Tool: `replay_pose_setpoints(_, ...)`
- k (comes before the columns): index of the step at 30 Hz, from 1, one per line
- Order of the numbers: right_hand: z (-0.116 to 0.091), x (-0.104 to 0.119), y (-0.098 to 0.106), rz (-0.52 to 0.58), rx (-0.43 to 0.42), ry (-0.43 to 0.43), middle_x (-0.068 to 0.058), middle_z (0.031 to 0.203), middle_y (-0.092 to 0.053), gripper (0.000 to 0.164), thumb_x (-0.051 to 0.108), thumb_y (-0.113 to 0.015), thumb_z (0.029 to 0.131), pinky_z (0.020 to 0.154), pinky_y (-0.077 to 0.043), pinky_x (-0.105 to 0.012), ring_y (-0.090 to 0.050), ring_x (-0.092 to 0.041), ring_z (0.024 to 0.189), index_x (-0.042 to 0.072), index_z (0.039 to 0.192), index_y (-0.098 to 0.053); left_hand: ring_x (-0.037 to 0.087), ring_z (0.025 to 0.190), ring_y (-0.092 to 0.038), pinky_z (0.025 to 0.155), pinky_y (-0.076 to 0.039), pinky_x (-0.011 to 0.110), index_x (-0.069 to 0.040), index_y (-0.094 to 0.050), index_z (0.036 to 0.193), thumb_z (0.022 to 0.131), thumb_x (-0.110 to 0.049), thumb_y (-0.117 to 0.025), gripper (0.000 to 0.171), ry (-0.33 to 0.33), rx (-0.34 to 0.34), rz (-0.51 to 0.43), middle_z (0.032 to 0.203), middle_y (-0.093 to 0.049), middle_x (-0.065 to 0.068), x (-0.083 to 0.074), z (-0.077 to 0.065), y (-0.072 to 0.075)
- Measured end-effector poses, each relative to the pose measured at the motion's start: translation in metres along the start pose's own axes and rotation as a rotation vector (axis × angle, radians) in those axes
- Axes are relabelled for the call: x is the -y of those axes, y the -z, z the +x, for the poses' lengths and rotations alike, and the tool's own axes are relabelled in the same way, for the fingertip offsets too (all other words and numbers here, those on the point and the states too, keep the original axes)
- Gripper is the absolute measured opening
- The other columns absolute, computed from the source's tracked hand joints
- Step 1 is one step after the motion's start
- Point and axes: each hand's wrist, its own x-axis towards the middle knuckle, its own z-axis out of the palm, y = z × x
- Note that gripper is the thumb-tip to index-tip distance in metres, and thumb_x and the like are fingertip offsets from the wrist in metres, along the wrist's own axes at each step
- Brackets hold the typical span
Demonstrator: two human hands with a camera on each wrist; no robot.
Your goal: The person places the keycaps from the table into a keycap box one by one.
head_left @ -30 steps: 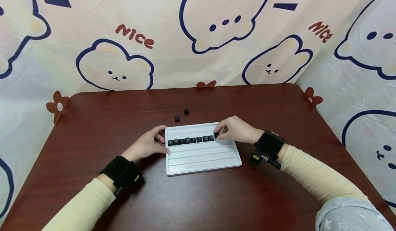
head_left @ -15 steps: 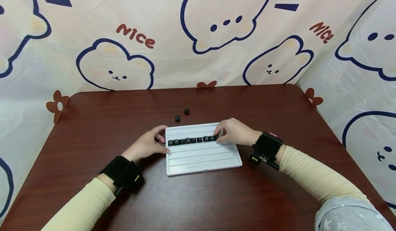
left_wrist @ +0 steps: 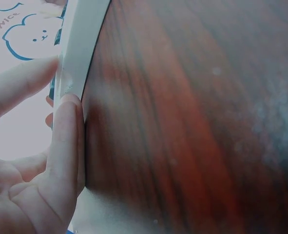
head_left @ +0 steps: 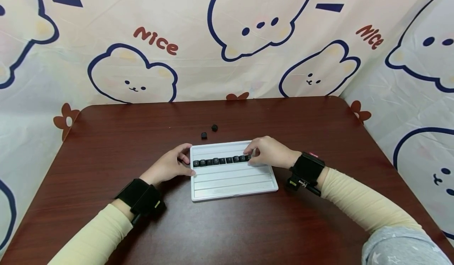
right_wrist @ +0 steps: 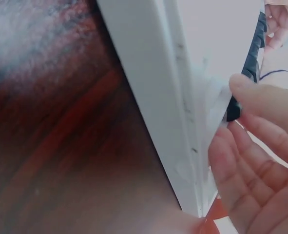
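Note:
A white ridged tray [head_left: 232, 183] lies flat, with a row of black keycaps [head_left: 222, 161] running across one of its grooves. My right hand [head_left: 271, 152] pinches the keycap [head_left: 248, 157] at the row's right end between thumb and fingers. In the right wrist view this dark keycap [right_wrist: 234, 110] shows between the fingertips, partly hidden. At the tray's left edge, my left hand [head_left: 169, 164] holds the rim, thumb toward the front and index finger at the far corner. The left wrist view shows the fingers against the white rim [left_wrist: 80, 48].
Two loose black keycaps, one nearer [head_left: 203, 136] and one farther [head_left: 214, 127], sit on the brown wooden table [head_left: 227, 233] behind the tray. A patterned cloth [head_left: 198, 75] hangs behind the table's far edge.
The right hand has brought its keycap down and left into the groove, up against the end of the row. The left hand and the tray have stayed in place.

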Motion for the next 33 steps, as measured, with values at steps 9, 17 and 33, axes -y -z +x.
replay_pose_setpoints(9,0.007,-0.007,0.014,0.015,-0.033,0.031,-0.005,0.111,-0.073,0.019,0.012,-0.073,0.096,0.080,-0.055,-0.033,-0.066,-0.015,0.090,0.007,0.114,-0.078,0.021,0.075,-0.054,0.069,-0.046,0.033,-0.004,-0.039,0.153,0.080,-0.010,-0.087,0.087,0.006,0.002,0.002,0.105,-0.058,0.015,-0.003,-0.002,0.001)
replay_pose_setpoints(17,0.042,-0.006,0.028,0.166,-0.009,0.016,-0.008,0.123,-0.071,0.028,0.012,-0.071,0.099,0.096,-0.052,-0.041,-0.067,-0.022,0.113,0.005,0.125,-0.073,0.022,0.077,-0.054,0.069,-0.045,0.034,-0.003,-0.041,0.152,0.081,-0.010,-0.087,0.085,0.004,-0.004,0.009,0.105,-0.058,0.015,0.000,-0.001,0.003)
replay_pose_setpoints(33,0.118,-0.009,0.027,0.098,0.084,0.007,-0.011,0.122,-0.070,0.031,0.008,-0.073,0.096,0.096,-0.051,-0.039,-0.064,-0.026,0.113,0.002,0.126,-0.071,0.022,0.077,-0.056,0.071,-0.046,0.033,-0.004,-0.040,0.153,0.080,-0.010,-0.088,0.087,0.020,0.003,-0.010,0.108,-0.058,0.016,-0.003,-0.002,0.000)
